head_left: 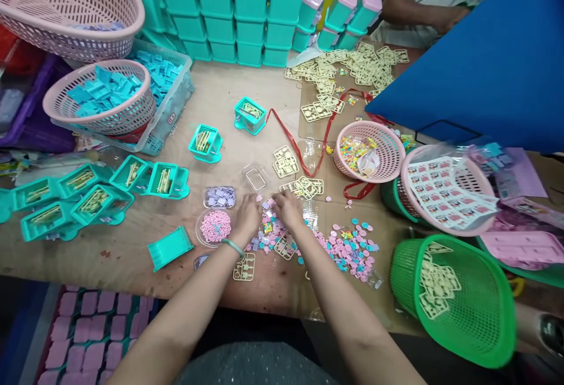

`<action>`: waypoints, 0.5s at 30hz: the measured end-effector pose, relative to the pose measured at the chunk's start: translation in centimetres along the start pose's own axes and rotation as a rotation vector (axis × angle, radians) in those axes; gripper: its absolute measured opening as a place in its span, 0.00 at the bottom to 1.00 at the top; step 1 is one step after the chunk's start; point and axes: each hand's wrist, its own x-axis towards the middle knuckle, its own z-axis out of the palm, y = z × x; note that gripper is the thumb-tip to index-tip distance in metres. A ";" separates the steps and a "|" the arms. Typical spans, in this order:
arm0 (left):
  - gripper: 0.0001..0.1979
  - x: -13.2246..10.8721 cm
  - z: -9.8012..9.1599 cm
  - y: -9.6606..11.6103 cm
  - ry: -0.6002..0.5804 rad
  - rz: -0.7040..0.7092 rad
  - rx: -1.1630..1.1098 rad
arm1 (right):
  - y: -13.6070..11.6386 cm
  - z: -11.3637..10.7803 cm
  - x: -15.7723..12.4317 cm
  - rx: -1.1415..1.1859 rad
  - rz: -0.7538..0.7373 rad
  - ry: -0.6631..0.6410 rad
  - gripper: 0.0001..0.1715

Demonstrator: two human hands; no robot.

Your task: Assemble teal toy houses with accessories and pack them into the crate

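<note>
Hands: both reach forward over the tabletop point(127, 244), close together, fingers curled down and gathered toward the tips; you show no wide spread, but whether either pinches a piece you cannot tell from above.
Left hand point(249, 216): your fingertips meet the pile's far edge, a small pink piece just beside them.
Right hand point(286, 208): your fingertips angle inward toward the left ones, with pale pieces in the narrow gap between.
Pile point(269, 243): pink, purple and blue pieces lie between your hands and on your side of them; its long axis runs left to right, passing under your right forearm.
Nearer hand: your right is closer to the buttons point(348, 247) at the pile's right end; your left is closer to the pink bowl point(215, 226) and purple tray point(220, 197).
Clear tray point(256, 178): just beyond your left fingertips.
Cream frames point(304, 187): just beyond your right hand.
Teal box point(170, 248): left of your left forearm, apart from it.
</note>
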 end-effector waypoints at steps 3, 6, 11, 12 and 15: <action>0.12 0.8 0.7 0.3 0.028 0.018 0.117 | -0.1 -0.2 0.0 0.132 -0.041 -0.025 0.05; 0.12 1.1 1.0 0.2 0.054 0.011 0.169 | -0.3 -0.2 -0.1 0.285 -0.084 -0.052 0.06; 0.09 2.1 0.6 -0.1 0.070 0.000 0.108 | -0.3 -0.1 -0.6 0.474 -0.061 -0.040 0.04; 0.09 2.3 0.5 -0.2 0.063 -0.007 0.075 | -0.1 -0.1 -0.8 0.525 -0.038 -0.023 0.03; 0.11 2.4 0.2 -0.1 0.041 -0.047 -0.067 | 1.0 -0.3 -1.6 0.686 0.050 0.022 0.11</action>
